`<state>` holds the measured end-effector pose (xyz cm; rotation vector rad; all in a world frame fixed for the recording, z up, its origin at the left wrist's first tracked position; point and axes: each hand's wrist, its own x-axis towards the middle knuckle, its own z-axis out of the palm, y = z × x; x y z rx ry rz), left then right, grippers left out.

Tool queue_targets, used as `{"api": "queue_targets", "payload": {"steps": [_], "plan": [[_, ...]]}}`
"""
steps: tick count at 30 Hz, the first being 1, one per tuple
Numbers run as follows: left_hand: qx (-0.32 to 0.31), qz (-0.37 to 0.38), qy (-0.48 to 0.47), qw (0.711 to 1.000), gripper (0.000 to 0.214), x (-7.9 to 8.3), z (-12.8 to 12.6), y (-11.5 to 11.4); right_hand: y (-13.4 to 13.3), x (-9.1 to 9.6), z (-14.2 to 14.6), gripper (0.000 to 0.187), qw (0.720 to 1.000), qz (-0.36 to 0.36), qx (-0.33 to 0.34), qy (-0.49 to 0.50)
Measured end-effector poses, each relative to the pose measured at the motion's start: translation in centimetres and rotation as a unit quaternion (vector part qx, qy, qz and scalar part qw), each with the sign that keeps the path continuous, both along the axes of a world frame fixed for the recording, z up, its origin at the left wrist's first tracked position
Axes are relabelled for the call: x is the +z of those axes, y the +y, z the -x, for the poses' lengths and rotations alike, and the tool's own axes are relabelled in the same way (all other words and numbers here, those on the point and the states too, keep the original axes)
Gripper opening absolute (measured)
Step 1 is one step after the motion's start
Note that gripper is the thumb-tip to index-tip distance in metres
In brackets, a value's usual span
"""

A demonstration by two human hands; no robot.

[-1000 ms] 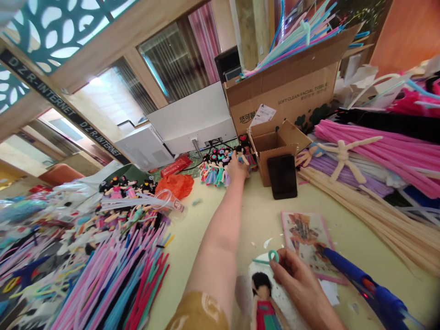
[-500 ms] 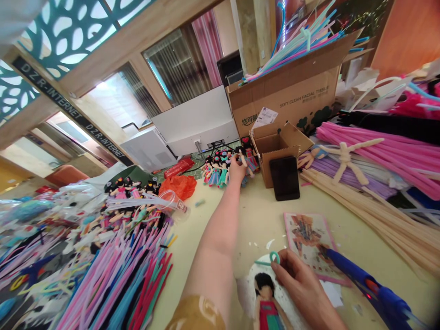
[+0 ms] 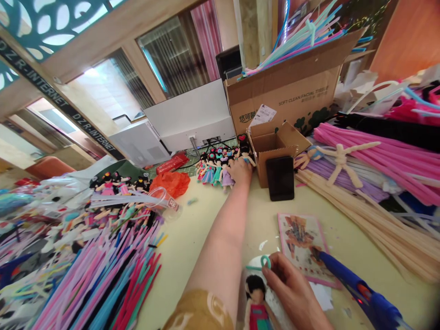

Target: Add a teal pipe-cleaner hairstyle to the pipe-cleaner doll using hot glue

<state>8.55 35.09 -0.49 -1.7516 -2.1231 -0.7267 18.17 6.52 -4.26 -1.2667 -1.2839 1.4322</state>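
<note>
Landmark: small carton point(image 3: 260, 160). Left hand point(image 3: 241, 173) just left of it, among clustered dolls point(image 3: 217, 170); could not tell whether it gripped one. Right hand point(image 3: 290, 284), well to the carton's near side, pinched a teal loop point(image 3: 262, 261) beyond a dressed doll's point(image 3: 258, 312) head. Packed dolls seemed liable to topple if fingers snagged; a slackened pinch might uncurl the loop. Versus earlier frame: left hand closer to carton, lavender doll point(image 3: 226, 177) more exposed.

Pass OK on table point(image 3: 261, 211) btwn L arm point(image 3: 218, 247) & pink-edged card point(image 3: 298, 245); card's R blocked by glue gun point(image 3: 360, 288), rear by phone point(image 3: 280, 178).
</note>
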Motion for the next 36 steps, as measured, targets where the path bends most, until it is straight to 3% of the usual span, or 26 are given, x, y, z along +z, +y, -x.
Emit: {"api": "queue_targets", "payload": {"steps": [10,20,27,32,36], "plan": [[-0.04,0.003,-0.045,0.998,0.022,-0.3,0.2,-0.1,-0.2,0.1,-0.2,0.023,1.0,0.002,0.004,-0.017],[-0.081,0.02,-0.026,0.996,0.023,-0.7,-0.4,0.0,-0.4,-0.5,-0.2,0.021,1.0,-0.004,0.016,-0.01],[-0.056,0.024,-0.028,0.998,0.021,-0.6,-0.8,-0.1,-0.4,-0.6,-0.2,0.021,1.0,-0.002,0.027,-0.012],[-0.062,0.018,0.011,0.998,0.019,0.6,-0.5,-1.7,-0.4,-0.2,-0.1,0.023,0.999,0.005,0.022,-0.023],[-0.024,0.003,-0.018,1.0,0.021,2.2,2.9,-3.6,-0.3,0.4,-0.1,0.023,0.999,-0.002,0.009,-0.035]]}}
